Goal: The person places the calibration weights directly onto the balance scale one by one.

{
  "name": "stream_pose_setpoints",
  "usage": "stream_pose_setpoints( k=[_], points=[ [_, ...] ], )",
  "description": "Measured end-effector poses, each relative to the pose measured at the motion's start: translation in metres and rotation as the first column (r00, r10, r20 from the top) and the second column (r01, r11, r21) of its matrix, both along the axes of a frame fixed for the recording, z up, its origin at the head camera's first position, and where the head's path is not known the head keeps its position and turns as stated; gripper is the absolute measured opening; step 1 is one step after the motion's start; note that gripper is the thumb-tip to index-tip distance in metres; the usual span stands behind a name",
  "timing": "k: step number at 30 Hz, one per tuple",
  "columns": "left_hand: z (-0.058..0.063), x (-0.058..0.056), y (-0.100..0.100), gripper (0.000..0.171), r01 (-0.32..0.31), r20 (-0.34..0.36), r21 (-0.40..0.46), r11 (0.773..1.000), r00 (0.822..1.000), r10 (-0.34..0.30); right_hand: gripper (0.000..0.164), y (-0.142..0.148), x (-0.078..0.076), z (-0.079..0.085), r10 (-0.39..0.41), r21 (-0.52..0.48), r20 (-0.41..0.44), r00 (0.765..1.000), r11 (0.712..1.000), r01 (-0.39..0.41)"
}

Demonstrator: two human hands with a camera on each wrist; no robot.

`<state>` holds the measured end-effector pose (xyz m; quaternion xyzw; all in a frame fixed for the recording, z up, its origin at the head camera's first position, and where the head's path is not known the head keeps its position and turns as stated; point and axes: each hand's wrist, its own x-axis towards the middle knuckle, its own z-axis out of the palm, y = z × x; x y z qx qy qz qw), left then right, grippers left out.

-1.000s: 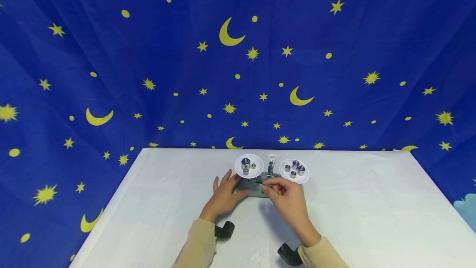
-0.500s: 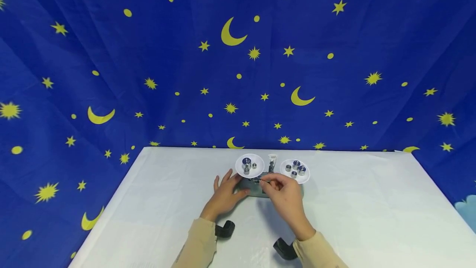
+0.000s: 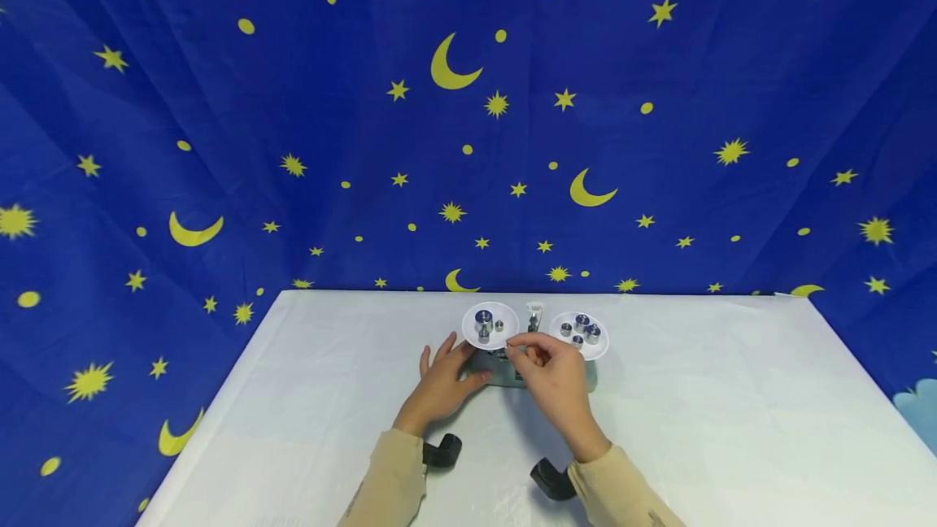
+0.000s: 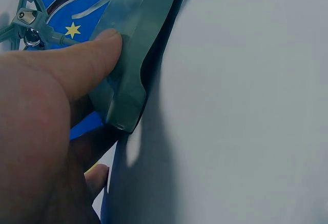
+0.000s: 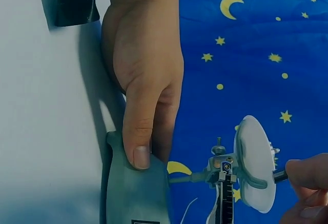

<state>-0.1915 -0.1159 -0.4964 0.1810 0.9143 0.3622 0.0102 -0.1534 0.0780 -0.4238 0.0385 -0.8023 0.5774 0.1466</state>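
Note:
A balance scale with a grey-green base [image 3: 501,377] and two white pans stands on the table. My left hand [image 3: 439,390] grips the base's left end; its thumb [image 4: 97,57] lies on top, with the other fingers mostly hidden behind. Between the thumb and index finger of my right hand [image 3: 562,387] is a small metal weight [image 5: 280,176], close to the rim of the left pan [image 5: 256,152]. Several silver weights [image 3: 484,321] sit on the left pan, and several more [image 3: 593,334] on the right pan [image 3: 596,350], which my right hand partly overlaps in the head view.
The scale's upright pointer plate [image 3: 535,310] rises between the pans. A white cover spreads over the table [image 3: 293,397], whose back edge meets a blue curtain [image 3: 351,128] with stars and moons. Black camera mounts [image 3: 552,480] stick out at both wrists.
My right hand has moved left and slightly away from me, from over the front of the base to the near rim of the left pan. The left hand keeps its hold.

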Motion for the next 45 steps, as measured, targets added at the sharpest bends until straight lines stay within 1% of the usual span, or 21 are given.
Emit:
stream_pose_setpoints(
  k=[11,17,25,33,38,45],
  points=[
    [0.001,0.0,0.0,0.061,-0.004,0.006,0.018,1.0,1.0,0.004,0.006,-0.003,-0.003,0.001,0.01,-0.032,-0.007,1.0,0.999,-0.011],
    [-0.001,-0.001,0.0,0.062,-0.005,0.017,0.01,1.0,1.0,0.005,0.006,-0.006,-0.006,0.003,0.027,-0.037,-0.012,1.0,0.999,-0.027],
    [-0.001,-0.002,0.0,0.062,-0.004,0.016,0.002,1.0,1.0,0.004,0.007,-0.012,-0.011,0.001,0.018,-0.043,0.001,1.0,0.999,-0.018],
    [0.002,-0.001,0.001,0.063,-0.008,0.023,-0.002,1.0,1.0,0.008,0.004,-0.017,-0.015,0.001,-0.015,-0.048,0.008,1.0,0.999,0.015],
    [0.001,-0.001,0.001,0.063,-0.008,0.017,-0.01,1.0,1.0,0.008,0.005,-0.02,-0.017,0.0,-0.046,-0.036,-0.006,0.999,0.998,0.046],
    [0.001,0.0,0.0,0.062,0.003,0.004,0.001,1.0,1.0,-0.003,0.005,-0.024,-0.019,0.0,-0.063,-0.029,-0.012,0.998,0.998,0.062]
  ],
)
